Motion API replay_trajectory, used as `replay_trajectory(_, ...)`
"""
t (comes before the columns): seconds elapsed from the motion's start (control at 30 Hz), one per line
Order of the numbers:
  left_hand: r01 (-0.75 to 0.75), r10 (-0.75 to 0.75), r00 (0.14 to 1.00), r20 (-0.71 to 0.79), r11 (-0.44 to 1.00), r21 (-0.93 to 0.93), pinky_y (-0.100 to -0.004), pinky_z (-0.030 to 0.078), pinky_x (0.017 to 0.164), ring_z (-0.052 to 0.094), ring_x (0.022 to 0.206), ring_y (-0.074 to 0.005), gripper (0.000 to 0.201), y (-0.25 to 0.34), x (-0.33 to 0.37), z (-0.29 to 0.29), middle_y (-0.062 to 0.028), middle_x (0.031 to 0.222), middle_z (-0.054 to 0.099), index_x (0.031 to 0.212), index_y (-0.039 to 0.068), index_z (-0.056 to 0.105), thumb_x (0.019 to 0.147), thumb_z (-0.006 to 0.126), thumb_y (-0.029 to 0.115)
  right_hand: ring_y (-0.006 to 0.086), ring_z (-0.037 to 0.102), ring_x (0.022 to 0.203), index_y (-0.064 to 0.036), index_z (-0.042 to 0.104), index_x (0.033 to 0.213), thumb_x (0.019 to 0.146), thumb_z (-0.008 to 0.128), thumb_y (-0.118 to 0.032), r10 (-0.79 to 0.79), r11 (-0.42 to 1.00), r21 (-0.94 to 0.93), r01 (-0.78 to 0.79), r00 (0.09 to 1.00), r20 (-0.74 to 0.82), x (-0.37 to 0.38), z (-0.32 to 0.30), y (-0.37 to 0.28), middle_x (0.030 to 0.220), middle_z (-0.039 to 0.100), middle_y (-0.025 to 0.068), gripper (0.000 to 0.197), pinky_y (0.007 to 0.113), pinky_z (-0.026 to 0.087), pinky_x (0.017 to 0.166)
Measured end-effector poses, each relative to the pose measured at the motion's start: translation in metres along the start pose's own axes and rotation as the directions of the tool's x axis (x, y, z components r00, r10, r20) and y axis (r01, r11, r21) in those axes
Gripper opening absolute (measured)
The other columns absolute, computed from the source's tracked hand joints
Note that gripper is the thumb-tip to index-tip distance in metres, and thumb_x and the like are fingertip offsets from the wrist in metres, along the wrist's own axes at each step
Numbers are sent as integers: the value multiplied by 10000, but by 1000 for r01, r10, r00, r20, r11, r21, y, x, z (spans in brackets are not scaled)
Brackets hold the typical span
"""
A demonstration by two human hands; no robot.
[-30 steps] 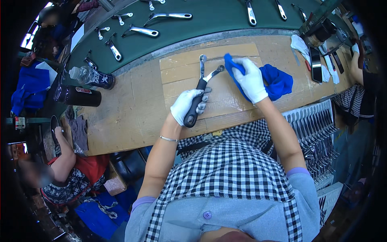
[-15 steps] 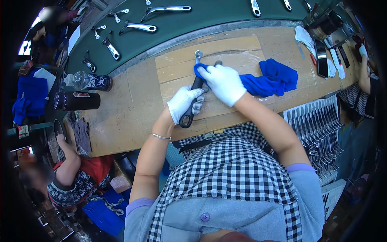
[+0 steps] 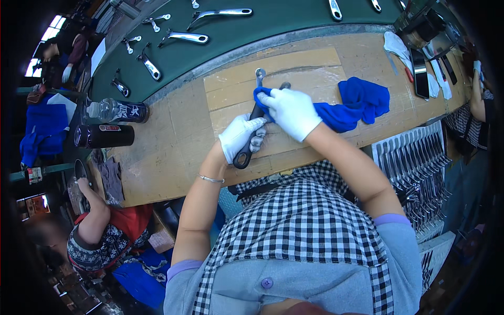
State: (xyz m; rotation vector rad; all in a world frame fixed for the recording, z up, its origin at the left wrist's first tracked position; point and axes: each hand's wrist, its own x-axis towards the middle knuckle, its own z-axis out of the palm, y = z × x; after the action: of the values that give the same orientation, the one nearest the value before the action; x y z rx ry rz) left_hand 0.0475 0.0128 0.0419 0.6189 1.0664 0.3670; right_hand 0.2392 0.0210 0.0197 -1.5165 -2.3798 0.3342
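A tool with a long black handle [image 3: 242, 158] and a shiny metal end [image 3: 260, 74] is held at a slant over the cardboard on the bench; I cannot make out its exact kind. My left hand [image 3: 239, 137], in a white glove with grey fingertips, is closed around the handle, whose holed end sticks out below. My right hand [image 3: 295, 113], also gloved, pinches a blue cloth [image 3: 366, 100] against the tool just below the metal end. The rest of the cloth trails rightward onto the bench. A dark rounded tip [image 3: 285, 85] shows behind my right hand, its connection hidden.
Beyond the bench [image 3: 173, 152], several chrome parts [image 3: 188, 38] lie on a green surface [image 3: 231, 34]. Two bottles [image 3: 107, 135] stand at the left. A phone [image 3: 420, 73] and white cloths [image 3: 397, 47] lie at the right. A rack of metal pieces [image 3: 412, 157] hangs below. Co-workers sit on both sides.
My right hand and the cloth have shifted slightly down along the tool, showing more of the metal end. My left hand keeps its hold. The view has moved a little.
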Motion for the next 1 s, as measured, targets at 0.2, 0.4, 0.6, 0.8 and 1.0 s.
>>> replay_trajectory(0.2, -56, 77, 994, -84, 973, 225, -252, 406, 456, 474, 515, -76, 232, -2, -3, 11, 27, 687, 513, 1121, 26, 591, 1043, 593, 244, 301, 715, 888, -180, 732, 1028, 939, 575, -214, -10, 996, -88, 0, 993, -118, -28, -8, 54, 951, 704, 87, 184, 449, 574, 731)
replay_trajectory(0.4, -65, 641, 755, -140, 285, 956, -429, 546, 675, 675, 682, -316, 310, 5, -9, 7, -129, 693, 641, 1058, 23, 667, 965, 653, 318, 350, 689, 1110, -82, 738, 1199, 919, 670, -246, 506, 799, 467, -379, 844, -180, -30, -37, 64, 1216, 715, 179, 332, 424, 545, 955)
replay_trajectory(0.6, 33, 674, 732, -103, 116, 993, -459, 538, 750, 681, 857, -360, 323, 1, 10, 8, -144, 873, 688, 963, 71, 637, 886, 740, 367, 374, 708, 1012, -81, 703, 1187, 918, 702, -289, 303, 820, 542, -184, 943, -139, -19, -8, 10, 1078, 731, 199, 339, 415, 566, 885)
replay_trajectory(0.8, 32, 721, 692, -39, 24, 999, -477, 543, 746, 686, 857, -372, 316, -7, 10, 7, -146, 892, 709, 953, 76, 626, 904, 724, 372, 309, 709, 798, -171, 675, 963, 928, 635, -243, -194, 977, -100, 189, 980, -44, -4, -27, 43, 879, 699, 96, 90, 450, 567, 705)
replay_trajectory(1.0, 64, 725, 687, -51, 10, 998, -489, 542, 742, 690, 860, -370, 318, -13, 12, 9, -153, 887, 715, 956, 76, 619, 910, 716, 375, 251, 699, 767, -147, 643, 955, 899, 605, -157, -2, 977, -193, -94, 894, -449, 1, -59, 14, 818, 668, 58, 69, 408, 562, 647)
